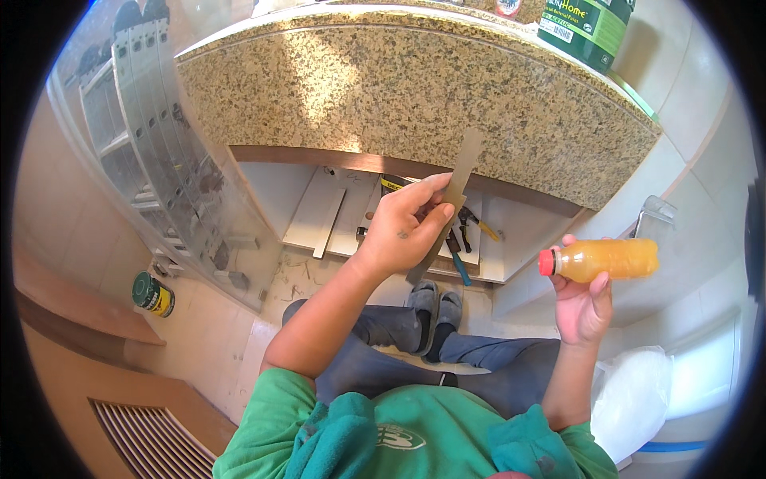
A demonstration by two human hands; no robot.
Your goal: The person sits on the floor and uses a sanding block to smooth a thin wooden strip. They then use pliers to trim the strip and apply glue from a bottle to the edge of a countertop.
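Note:
My left hand is closed around the middle of a long, flat, grey-brown strip, pinched between thumb and fingers. One end of the strip points up in front of the speckled granite counter front; its other end slants down over the open cabinet. I cannot tell whether it is metal or wood. Off to the right, my right hand grips a clear plastic bottle of orange liquid, tilted onto its side. The bottle's red cap faces left.
Inside the cabinet under the counter lie yellow-handled pliers, a blue-handled tool and a pale strip. A green paint bucket stands on the counter. At left are a folded ladder behind glass and a can on the floor.

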